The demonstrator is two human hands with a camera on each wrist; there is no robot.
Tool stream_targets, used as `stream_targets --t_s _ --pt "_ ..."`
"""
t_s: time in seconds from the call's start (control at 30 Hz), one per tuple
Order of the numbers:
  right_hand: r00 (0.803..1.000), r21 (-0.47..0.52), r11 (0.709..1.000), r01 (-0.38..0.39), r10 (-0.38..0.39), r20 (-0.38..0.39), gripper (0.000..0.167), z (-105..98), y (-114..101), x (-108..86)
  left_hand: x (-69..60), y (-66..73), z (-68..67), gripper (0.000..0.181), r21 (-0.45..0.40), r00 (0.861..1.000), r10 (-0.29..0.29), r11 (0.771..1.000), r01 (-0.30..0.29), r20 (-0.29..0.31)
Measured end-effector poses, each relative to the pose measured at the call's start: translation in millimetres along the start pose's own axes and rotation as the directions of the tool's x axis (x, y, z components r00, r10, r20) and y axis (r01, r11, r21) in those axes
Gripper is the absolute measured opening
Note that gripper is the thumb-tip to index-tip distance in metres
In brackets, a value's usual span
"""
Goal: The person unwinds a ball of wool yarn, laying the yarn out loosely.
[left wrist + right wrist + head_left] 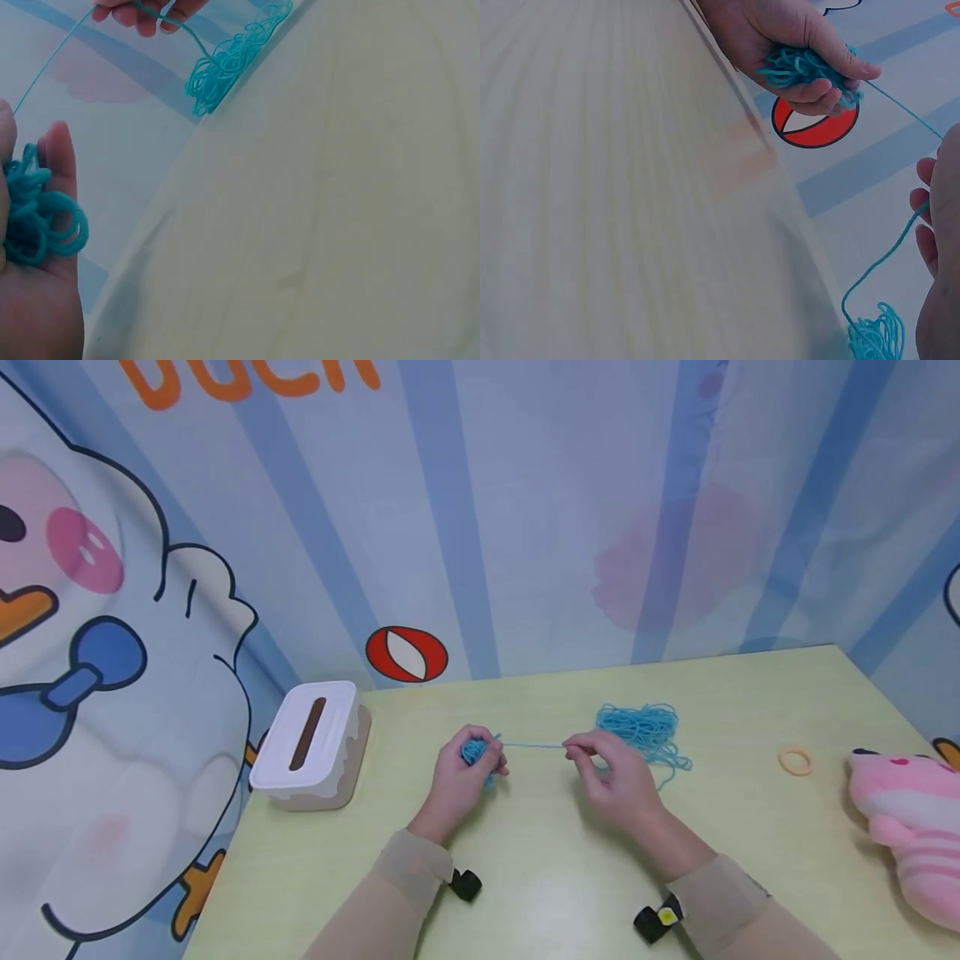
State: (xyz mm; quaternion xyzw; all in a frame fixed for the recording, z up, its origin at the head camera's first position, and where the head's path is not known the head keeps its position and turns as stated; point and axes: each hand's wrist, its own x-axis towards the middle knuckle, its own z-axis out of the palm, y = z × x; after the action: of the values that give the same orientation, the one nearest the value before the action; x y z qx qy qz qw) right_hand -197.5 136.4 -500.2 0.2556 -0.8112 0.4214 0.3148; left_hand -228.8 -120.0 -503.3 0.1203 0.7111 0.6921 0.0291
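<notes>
In the head view my left hand (467,770) grips a small looped bundle of blue yarn (473,751), its thumb pressed over the loops. From that bundle a taut strand (534,745) runs across to my right hand (617,777), which pinches it between thumb and fingertips. A larger loose heap of the same yarn (637,727) lies on the table just behind the right hand. The left wrist view shows loops (45,217) bulging out of the left palm. Seen from the right wrist, a slack strand (881,262) hangs from the right hand down to the heap.
A white-lidded box (315,735) with a brown slot stands at the table's left. Toward the right lie a pale orange ring (795,761) and a pink striped plush toy (915,835). A printed curtain (540,527) hangs along the table's (540,893) back edge.
</notes>
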Motion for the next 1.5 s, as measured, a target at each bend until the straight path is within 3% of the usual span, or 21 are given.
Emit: stream_targets --t_s 0.2,0.4,0.53,0.7,0.83,0.97,1.07,1.17,1.27,1.33,1.5 --pt "0.998 0.016 0.998 0.057 -0.057 -0.022 0.007 -7 5 -3.0 -1.3 -1.6 -1.6 0.018 -0.017 1.0 -0.002 1.0 0.002 0.0" --pt "0.998 -0.007 0.999 0.046 -0.047 -0.034 0.019 -24 14 -7.1 -2.7 -0.2 -3.4 0.03 0.041 1.0 0.015 0.999 -0.015 -0.003" --pt "0.997 -0.025 0.999 0.036 -0.038 -0.07 0.022 -39 20 -9.3 -2.0 1.2 -3.1 0.036 -0.002 1.0 0.015 1.0 -0.015 0.021" --pt "0.99 -0.008 1.0 -0.026 0.024 -0.141 0.015 -57 24 -9.8 0.2 -0.5 -1.7 0.032 -0.016 1.0 0.002 1.0 -0.002 0.012" --pt "0.974 -0.02 0.988 -0.154 0.148 -0.174 0.011 -72 28 -10.6 0.4 -2.8 -2.2 0.02 -0.029 0.999 0.02 0.999 -0.021 -0.044" --pt "0.941 -0.059 0.95 -0.308 0.295 -0.164 0.011 -87 35 -14.0 -1.4 -1.8 -4.1 0.036 0.041 0.994 0.001 0.999 0.004 -0.113" --pt "0.914 -0.104 0.911 -0.398 0.384 -0.133 0.017 -98 41 -17.2 -2.2 1.0 -5.3 0.044 0.061 0.994 -0.032 0.997 0.039 -0.109" --pt "0.881 -0.188 0.861 -0.473 0.465 -0.087 0.024 -108 47 -19.7 -0.3 4.0 -3.4 0.025 -0.118 0.995 -0.064 0.991 0.055 -0.075" --pt "0.841 -0.291 0.799 -0.526 0.54 -0.034 0.03 -115 52 -19.7 2.3 4.7 -1.6 0.021 -0.325 0.995 -0.089 0.943 0.067 -0.053" --pt "0.811 -0.358 0.758 -0.545 0.585 0.002 0.032 -119 55 -19.1 3.8 4.4 -1.0 0.024 -0.377 0.992 -0.106 0.923 0.073 -0.067" --pt "0.751 -0.474 0.695 -0.54 0.653 0.102 0.034 -121 58 -19.5 2.8 1.6 -5.0 0.036 -0.16 0.994 -0.075 0.985 0.061 -0.085"
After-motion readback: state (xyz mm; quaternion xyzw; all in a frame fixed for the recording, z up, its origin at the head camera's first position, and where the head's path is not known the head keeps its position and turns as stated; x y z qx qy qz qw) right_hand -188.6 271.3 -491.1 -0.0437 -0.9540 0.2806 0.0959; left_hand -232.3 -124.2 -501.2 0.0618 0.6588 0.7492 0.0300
